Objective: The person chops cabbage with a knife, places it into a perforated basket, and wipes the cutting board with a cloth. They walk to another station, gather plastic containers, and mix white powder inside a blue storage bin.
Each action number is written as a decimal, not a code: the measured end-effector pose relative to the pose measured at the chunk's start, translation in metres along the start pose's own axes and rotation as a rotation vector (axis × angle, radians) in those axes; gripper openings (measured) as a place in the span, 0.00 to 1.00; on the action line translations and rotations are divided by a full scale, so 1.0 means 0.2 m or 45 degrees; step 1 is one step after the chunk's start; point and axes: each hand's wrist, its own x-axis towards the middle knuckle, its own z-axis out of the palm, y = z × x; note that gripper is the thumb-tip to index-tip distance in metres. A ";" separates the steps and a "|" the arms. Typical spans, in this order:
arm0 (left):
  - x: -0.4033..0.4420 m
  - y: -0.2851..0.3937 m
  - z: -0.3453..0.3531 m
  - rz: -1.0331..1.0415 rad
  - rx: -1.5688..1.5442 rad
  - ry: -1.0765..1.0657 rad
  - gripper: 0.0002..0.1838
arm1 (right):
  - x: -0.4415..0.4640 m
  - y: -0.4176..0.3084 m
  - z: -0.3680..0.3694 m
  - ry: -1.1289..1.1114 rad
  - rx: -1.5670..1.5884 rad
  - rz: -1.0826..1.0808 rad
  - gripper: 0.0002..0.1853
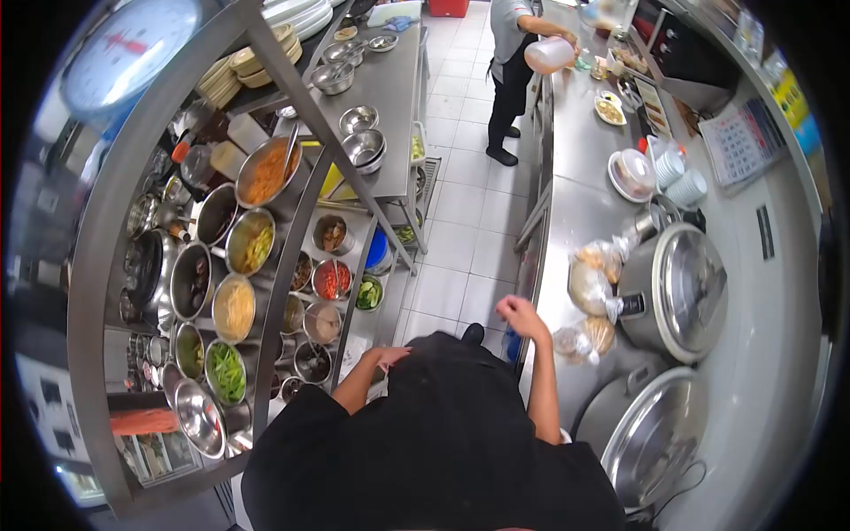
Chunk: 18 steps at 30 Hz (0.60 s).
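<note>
My right hand (pixel 522 317) is raised beside the counter's edge on the right, over the aisle. Its fingers are curled in, and nothing shows in them. Low at my left side, my left hand (pixel 387 357) rests against the black apron (pixel 447 380). The fingertips of that hand are partly hidden at the cloth, and a small pale patch shows just under it. Closest to the left hand are metal containers on the shelf, among them one with dark contents (pixel 313 361) and one with a pinkish-beige filling (pixel 323 323).
A metal rack (pixel 297 97) with several filled bowls stands on my left. Two large lidded pots (pixel 630 296) and tied plastic bags (pixel 589 288) sit on the right counter (pixel 571 212). Farther along the tiled aisle (pixel 452 212), another person (pixel 513 71) holds a plastic jug (pixel 549 55).
</note>
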 end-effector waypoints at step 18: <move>0.84 0.44 -0.96 0.119 -0.898 0.496 0.17 | 2.49 -0.82 -0.62 -0.647 -0.208 -0.436 0.16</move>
